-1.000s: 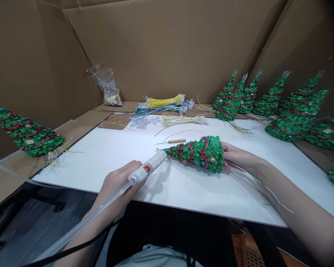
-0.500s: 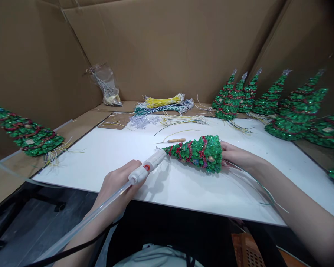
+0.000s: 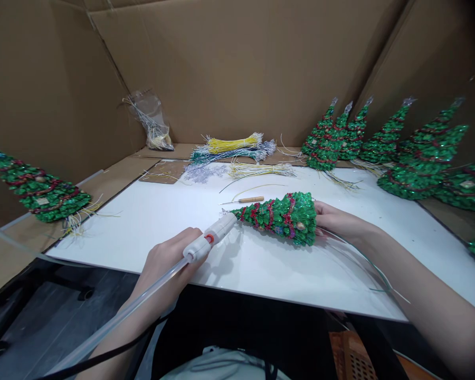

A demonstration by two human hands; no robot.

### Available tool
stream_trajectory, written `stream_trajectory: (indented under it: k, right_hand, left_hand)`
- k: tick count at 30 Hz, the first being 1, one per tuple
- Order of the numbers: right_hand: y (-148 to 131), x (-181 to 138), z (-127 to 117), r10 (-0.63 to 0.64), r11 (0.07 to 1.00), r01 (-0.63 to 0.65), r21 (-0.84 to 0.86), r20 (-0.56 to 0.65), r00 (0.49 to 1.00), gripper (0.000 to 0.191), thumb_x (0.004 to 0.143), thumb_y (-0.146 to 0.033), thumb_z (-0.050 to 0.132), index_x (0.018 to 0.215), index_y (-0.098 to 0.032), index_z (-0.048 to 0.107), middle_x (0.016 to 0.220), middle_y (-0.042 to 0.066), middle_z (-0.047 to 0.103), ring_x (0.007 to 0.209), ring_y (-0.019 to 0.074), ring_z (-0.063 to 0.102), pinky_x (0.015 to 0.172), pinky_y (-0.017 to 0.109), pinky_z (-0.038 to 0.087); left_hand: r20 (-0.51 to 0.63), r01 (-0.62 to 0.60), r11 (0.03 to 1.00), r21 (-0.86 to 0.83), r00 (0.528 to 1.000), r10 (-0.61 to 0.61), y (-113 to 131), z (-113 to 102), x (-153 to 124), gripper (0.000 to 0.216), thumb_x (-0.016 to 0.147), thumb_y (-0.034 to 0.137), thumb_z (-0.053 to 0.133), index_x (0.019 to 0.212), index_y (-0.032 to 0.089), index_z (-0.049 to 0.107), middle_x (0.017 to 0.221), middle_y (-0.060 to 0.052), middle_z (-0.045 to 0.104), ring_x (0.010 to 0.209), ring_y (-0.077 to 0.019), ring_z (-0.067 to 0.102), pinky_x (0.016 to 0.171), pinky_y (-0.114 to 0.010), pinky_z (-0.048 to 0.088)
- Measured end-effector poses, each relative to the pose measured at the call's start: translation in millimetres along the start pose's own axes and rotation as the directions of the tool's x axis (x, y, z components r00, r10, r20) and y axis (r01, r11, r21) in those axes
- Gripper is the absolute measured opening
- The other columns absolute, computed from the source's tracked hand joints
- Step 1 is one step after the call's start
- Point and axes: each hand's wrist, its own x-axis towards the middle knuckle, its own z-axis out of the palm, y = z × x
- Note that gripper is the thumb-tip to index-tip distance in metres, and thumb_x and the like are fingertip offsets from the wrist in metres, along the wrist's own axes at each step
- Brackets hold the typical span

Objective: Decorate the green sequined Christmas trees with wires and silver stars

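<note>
My left hand is closed round a white pen-shaped tool with a red button; a clear tube and a black cable trail back from it. Its nozzle touches the tip of a green sequinned Christmas tree with red garlands, which lies on its side above the white board. My right hand grips the tree's wide base, fingers partly hidden behind it. Thin wires run from the base along my right forearm.
Several finished green trees stand at the back right, one more tree lies at the left. Bundles of yellow, green and white wires, a wooden-handled awl and a plastic bag lie at the back. Cardboard walls surround the table.
The tree has shifted slightly upward in my right hand. The tool stays at its tip; otherwise nothing has moved.
</note>
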Motion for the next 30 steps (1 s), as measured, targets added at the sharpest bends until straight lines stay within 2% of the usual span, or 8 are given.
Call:
stream_trajectory:
  k: [10, 14, 19, 27, 30]
  right_hand:
    - [5, 1, -5, 0.003, 1.000, -0.003, -0.017, -0.008, 1.000, 0.019, 0.078, -0.033, 0.067, 0.087, -0.016, 0.070, 0.043, -0.007, 0.043, 0.039, 0.0076, 0.035, 0.040, 0.021, 0.026]
    - [5, 2, -5, 0.017, 0.999, -0.017, -0.028, -0.012, 1.000, 0.021, 0.079, -0.037, 0.067, 0.082, -0.017, 0.070, 0.044, -0.006, 0.045, 0.038, 0.0076, 0.035, 0.038, 0.021, 0.023]
    - [6, 1, -5, 0.001, 1.000, -0.001, -0.014, -0.012, 1.000, 0.017, 0.079, -0.034, 0.069, 0.079, -0.018, 0.069, 0.041, -0.007, 0.045, 0.039, 0.0081, 0.037, 0.040, 0.021, 0.028]
    - [-4, -1, 2, 0.006, 0.999, -0.007, 0.035, 0.013, 1.000, 0.032, 0.073, -0.040, 0.077, 0.094, -0.017, 0.070, 0.044, -0.008, 0.046, 0.038, 0.0063, 0.034, 0.038, 0.020, 0.026]
    - [-6, -1, 3, 0.012, 0.999, -0.012, 0.040, 0.016, 1.000, 0.030, 0.073, -0.039, 0.076, 0.092, -0.018, 0.070, 0.044, -0.008, 0.047, 0.038, 0.0065, 0.034, 0.038, 0.020, 0.026]
  left_hand:
    - [-0.002, -0.012, 1.000, -0.024, 1.000, 0.012, 0, -1, -2, 0.028, 0.100, 0.040, 0.042, 0.080, 0.022, 0.050, 0.076, 0.002, 0.052, 0.066, -0.0149, 0.051, 0.063, -0.026, 0.035]
    - [-0.009, -0.009, 1.000, -0.009, 1.000, 0.009, 1, 0, -1, 0.029, 0.099, 0.040, 0.041, 0.079, 0.022, 0.048, 0.075, 0.002, 0.051, 0.065, -0.0151, 0.050, 0.062, -0.025, 0.035]
    - [-0.013, -0.002, 1.000, -0.016, 1.000, 0.002, 1, 1, 0, 0.029, 0.099, 0.040, 0.042, 0.078, 0.022, 0.049, 0.074, 0.002, 0.051, 0.064, -0.0147, 0.050, 0.062, -0.025, 0.035]
    - [-0.004, -0.001, 1.000, 0.007, 1.000, 0.001, 4, 1, 3, 0.028, 0.099, 0.040, 0.040, 0.080, 0.022, 0.051, 0.076, 0.001, 0.053, 0.066, -0.0154, 0.052, 0.063, -0.025, 0.037]
    - [-0.003, -0.011, 1.000, 0.009, 1.000, 0.012, 3, 1, 3, 0.028, 0.099, 0.039, 0.040, 0.079, 0.022, 0.050, 0.076, 0.002, 0.053, 0.066, -0.0151, 0.051, 0.063, -0.025, 0.036]
